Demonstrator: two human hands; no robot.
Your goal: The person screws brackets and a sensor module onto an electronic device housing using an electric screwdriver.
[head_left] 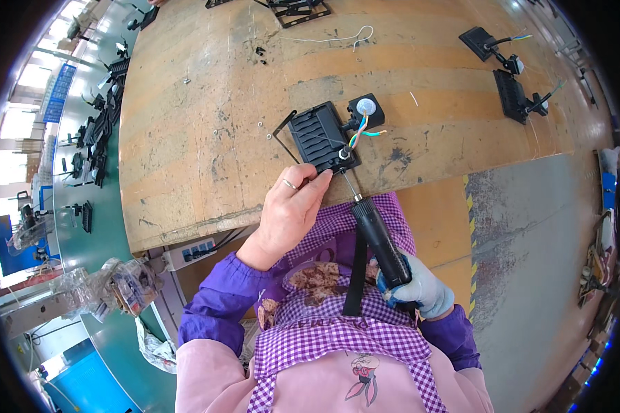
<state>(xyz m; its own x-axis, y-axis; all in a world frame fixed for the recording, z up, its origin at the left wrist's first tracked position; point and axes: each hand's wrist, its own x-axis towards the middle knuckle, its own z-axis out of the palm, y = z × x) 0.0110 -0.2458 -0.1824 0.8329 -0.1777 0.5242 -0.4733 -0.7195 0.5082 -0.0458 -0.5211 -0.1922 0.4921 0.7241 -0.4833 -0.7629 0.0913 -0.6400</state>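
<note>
A black floodlight [318, 135] with a finned back lies near the front edge of the wooden worktable [207, 165]. Joined to its right side is a small black sensor unit with a white dome [366, 107], and coloured wires [357, 135] stick up beside it. My bare left hand [293, 199] pinches the floodlight's near edge, at its black bracket [282, 134]. In my gloved right hand [420, 286] is a black electric screwdriver [381, 241], gripped at its rear end. The screwdriver's thin bit reaches the floodlight's near edge; its exact tip contact is hard to make out.
Two similar floodlights [510, 95] sit at the table's right. A white wire [337, 38], small black parts [260, 55] and several nuts lie on the tabletop. Black brackets [300, 10] are at the far edge. On the left, a green bench [110, 220] carries more floodlights.
</note>
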